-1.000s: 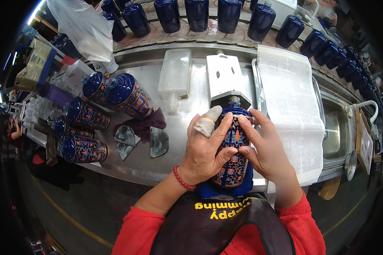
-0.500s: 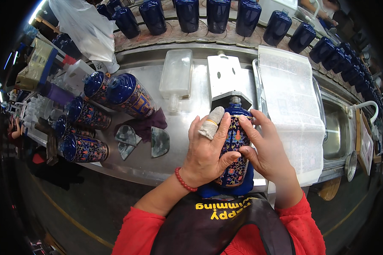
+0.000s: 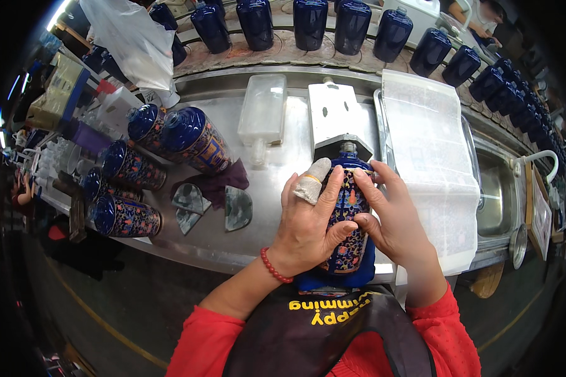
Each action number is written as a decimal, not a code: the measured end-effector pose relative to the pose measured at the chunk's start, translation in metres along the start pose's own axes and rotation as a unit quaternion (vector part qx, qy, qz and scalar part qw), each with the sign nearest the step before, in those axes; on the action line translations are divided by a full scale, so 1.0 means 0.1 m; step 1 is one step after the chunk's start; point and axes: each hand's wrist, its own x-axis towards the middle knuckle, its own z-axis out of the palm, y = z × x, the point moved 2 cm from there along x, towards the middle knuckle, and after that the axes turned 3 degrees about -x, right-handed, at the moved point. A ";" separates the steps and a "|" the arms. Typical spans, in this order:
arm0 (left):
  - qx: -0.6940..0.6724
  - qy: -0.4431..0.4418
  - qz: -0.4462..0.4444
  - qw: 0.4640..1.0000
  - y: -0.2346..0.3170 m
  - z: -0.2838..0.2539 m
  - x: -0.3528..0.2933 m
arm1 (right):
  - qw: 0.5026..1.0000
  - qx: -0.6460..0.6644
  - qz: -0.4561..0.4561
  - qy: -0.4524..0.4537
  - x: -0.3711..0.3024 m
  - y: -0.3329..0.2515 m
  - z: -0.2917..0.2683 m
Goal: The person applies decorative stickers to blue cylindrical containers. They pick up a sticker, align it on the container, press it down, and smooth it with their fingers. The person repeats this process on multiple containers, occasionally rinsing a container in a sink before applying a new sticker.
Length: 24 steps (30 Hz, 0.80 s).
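A dark blue bottle (image 3: 348, 207) with a colourful floral pattern lies in front of me, its neck pointing away, between my two hands. My left hand (image 3: 311, 220) rests along its left side, thumb and fingers pressed to the patterned surface. Pale cloth covers wrap one or two of that hand's fingertips (image 3: 314, 179). On the right side my right hand (image 3: 390, 213) holds the bottle, with index finger near the shoulder and thumb lower down. Blue cloth (image 3: 366, 271) lies under the bottle's base. Beyond the neck is a white block-shaped stand (image 3: 333, 116) with a dark notched end.
Several patterned bottles (image 3: 198, 141) are at the left, beside a dark purple cloth (image 3: 229, 182) and green-grey scraper-like pieces (image 3: 238, 208). A clear rectangular container (image 3: 262, 113) lies mid-table. Patterned sheets (image 3: 427, 157) and a sink (image 3: 493, 195) are right. Plain blue bottles (image 3: 309, 25) line a conveyor behind.
The plain blue bottles on the conveyor have shifted to the left. My hands and the patterned bottle stay almost in place.
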 end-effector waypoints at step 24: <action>-0.134 0.038 -0.038 0.990 -0.02 0.05 -0.10 | 1.000 -0.006 0.002 -0.004 0.00 -0.01 0.00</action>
